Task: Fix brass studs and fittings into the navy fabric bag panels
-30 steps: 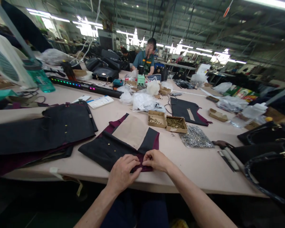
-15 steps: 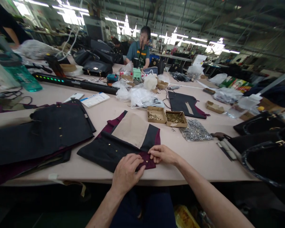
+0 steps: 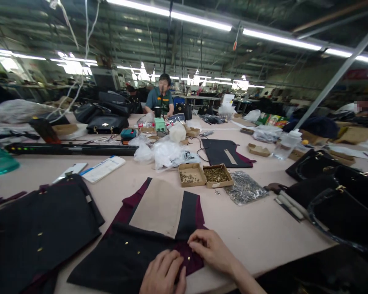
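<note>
A black and maroon fabric piece [image 3: 110, 253] with a beige panel [image 3: 158, 207] lies on the table before me. Small gold-coloured studs show on its black part. My left hand [image 3: 165, 271] rests flat on the fabric's lower edge, fingers slightly spread. To its right, my right hand [image 3: 207, 247] has thumb and forefinger pinched at the maroon part [image 3: 194, 261], beside a gold stud; what lies between the fingertips is too small to make out. Beyond the fabric stand two cardboard boxes of small metal parts, one with fewer pieces [image 3: 190, 175] and one fuller [image 3: 217, 174].
Black fabric pieces [image 3: 43, 228] are stacked at the left. A plastic bag of metal parts [image 3: 245, 188] lies right of the boxes, near black handbags [image 3: 349, 200]. Clear plastic bags [image 3: 168, 153] sit mid-table. A person [image 3: 161, 98] sits across the table.
The view has tilted up and shifted, so the table things appear lower and further left. Both hands stay at the maroon part in nearly the same pose.
</note>
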`<state>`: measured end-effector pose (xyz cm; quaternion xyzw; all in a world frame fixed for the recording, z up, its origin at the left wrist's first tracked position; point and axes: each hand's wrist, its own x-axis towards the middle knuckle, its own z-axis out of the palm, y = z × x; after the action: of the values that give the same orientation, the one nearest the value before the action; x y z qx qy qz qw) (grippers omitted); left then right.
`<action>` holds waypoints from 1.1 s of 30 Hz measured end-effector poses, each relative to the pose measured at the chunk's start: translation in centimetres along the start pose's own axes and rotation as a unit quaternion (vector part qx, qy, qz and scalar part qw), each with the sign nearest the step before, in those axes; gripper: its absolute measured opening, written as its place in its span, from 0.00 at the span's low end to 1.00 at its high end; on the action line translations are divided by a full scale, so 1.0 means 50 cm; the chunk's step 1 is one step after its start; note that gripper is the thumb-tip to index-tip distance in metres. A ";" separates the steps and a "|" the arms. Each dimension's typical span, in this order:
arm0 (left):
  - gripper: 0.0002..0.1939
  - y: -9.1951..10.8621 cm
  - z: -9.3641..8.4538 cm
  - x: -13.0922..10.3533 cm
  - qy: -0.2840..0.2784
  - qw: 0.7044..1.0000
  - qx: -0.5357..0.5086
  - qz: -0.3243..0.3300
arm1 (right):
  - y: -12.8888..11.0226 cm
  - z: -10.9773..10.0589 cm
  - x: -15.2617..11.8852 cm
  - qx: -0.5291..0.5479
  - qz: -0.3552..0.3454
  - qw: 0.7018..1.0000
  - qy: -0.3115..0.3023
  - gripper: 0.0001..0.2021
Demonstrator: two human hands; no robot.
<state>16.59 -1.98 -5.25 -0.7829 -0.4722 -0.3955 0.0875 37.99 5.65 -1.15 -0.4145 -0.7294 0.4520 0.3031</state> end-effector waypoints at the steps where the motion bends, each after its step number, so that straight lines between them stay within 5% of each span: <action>1: 0.12 -0.002 0.002 0.001 -0.004 1.000 0.000 0.001 | -0.001 -0.001 -0.002 -0.005 -0.014 1.000 0.009 0.07; 7: 0.10 0.034 -0.018 0.015 -0.072 0.992 -0.030 -0.095 | 0.001 -0.025 -0.018 -0.005 -0.035 0.999 -0.010 0.08; 19: 0.11 0.035 -0.023 0.024 -0.120 0.984 -0.047 -0.120 | -0.017 -0.014 -0.020 -0.181 -0.062 0.980 -0.061 0.09; 26: 0.17 0.032 -0.032 0.042 -0.180 0.971 -0.046 -0.153 | -0.080 0.005 0.002 -0.381 0.011 0.915 -0.128 0.03; 33: 0.17 0.034 -0.045 0.077 -0.245 0.943 -0.075 -0.214 | -0.134 0.031 0.006 -0.480 0.002 0.866 -0.138 0.09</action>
<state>17.70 -1.47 -0.65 -0.7404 -0.6047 -0.2346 -0.1764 34.37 3.63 4.35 -0.4436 -0.8899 0.0991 -0.0385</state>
